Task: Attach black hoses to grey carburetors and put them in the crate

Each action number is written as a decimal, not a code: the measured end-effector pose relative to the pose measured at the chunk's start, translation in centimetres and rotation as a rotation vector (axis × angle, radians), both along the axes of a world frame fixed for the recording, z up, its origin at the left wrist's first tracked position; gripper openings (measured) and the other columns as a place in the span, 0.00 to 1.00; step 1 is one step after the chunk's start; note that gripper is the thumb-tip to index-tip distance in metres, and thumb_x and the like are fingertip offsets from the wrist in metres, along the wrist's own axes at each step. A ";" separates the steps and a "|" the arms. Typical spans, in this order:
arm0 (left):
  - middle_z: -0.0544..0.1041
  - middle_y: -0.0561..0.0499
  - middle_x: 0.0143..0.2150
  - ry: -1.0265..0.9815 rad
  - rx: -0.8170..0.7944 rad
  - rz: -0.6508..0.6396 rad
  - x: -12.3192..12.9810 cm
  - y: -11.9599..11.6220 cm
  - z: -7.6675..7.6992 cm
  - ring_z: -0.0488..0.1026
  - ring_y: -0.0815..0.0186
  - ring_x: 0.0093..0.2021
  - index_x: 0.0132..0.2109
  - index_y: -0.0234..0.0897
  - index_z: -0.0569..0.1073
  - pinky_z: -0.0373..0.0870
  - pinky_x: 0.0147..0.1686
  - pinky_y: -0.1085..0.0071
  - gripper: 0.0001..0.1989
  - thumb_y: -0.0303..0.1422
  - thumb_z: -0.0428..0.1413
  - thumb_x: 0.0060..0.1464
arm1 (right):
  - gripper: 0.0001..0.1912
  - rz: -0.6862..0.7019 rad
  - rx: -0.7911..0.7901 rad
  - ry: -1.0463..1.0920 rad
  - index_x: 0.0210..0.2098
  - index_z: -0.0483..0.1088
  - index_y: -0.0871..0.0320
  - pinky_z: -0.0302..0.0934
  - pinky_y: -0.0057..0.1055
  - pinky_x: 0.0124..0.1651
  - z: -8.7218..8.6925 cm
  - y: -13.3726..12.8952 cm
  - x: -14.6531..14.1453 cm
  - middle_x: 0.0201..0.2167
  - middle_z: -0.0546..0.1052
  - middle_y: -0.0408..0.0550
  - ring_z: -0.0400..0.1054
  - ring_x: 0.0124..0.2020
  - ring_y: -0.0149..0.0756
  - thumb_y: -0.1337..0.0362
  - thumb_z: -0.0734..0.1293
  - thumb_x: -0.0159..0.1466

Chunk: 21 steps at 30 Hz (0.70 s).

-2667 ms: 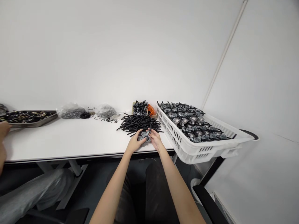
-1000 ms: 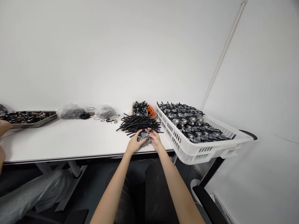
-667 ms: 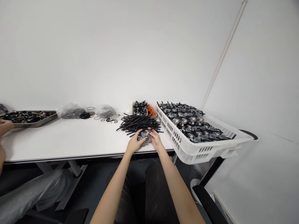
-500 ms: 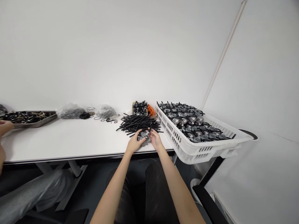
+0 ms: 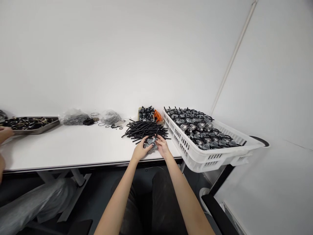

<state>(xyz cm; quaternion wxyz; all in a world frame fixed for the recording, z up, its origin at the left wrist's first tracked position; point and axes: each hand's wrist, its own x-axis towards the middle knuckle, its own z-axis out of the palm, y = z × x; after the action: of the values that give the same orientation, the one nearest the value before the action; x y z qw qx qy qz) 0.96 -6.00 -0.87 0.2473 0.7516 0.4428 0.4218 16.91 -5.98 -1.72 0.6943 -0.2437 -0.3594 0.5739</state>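
A small grey metal part [image 5: 150, 142] with a round face is between my hands, just above the table's front edge. My left hand [image 5: 141, 149] is closed on it from the left, thumb across its front. On its right side, my right hand [image 5: 162, 146] has its fingertips pressed together at the part's upper end, beside a short black piece. Whether those fingers grip the metal or the black piece is too small to tell. Right behind my hands lies a pile of black tubes [image 5: 144, 129].
A white crate [image 5: 195, 160] of grey parts with black tubes stands at the right. Behind the tubes are a tray of small parts [image 5: 146, 114] and an orange container [image 5: 157, 115]. Plastic bags [image 5: 74, 117], black rings and a metal tray [image 5: 39, 130] lie left, near another person's hand [image 5: 5, 133].
My right fingertips have shifted slightly at the part's upper end, and less of the black piece shows above them. The other person's hand has moved a little left.
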 end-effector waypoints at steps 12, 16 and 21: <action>0.72 0.46 0.57 -0.004 0.011 -0.023 0.0 -0.2 0.2 0.71 0.57 0.53 0.61 0.42 0.62 0.66 0.52 0.63 0.31 0.45 0.56 0.52 | 0.23 0.010 0.006 -0.025 0.42 0.73 0.55 0.66 0.28 0.38 0.3 -0.4 -0.2 0.38 0.82 0.47 0.75 0.37 0.35 0.70 0.75 0.46; 0.72 0.46 0.57 0.005 0.017 -0.030 0.0 -0.1 0.2 0.71 0.57 0.53 0.61 0.43 0.62 0.66 0.52 0.62 0.32 0.45 0.56 0.51 | 0.22 0.009 0.001 -0.048 0.42 0.73 0.55 0.66 0.27 0.38 0.3 -0.5 -0.3 0.38 0.82 0.47 0.75 0.36 0.34 0.68 0.75 0.47; 0.72 0.46 0.58 0.000 0.017 -0.035 0.0 -0.2 0.1 0.71 0.57 0.54 0.62 0.44 0.62 0.66 0.52 0.62 0.31 0.45 0.56 0.52 | 0.21 -0.012 -0.007 -0.057 0.41 0.74 0.55 0.65 0.27 0.36 0.4 -0.5 -0.4 0.36 0.82 0.46 0.74 0.35 0.34 0.67 0.75 0.47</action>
<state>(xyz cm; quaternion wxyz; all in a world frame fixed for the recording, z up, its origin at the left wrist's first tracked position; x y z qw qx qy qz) 0.98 -6.18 -0.74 0.2483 0.7614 0.4261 0.4209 16.49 -6.45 -1.37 0.6864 -0.2643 -0.3756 0.5639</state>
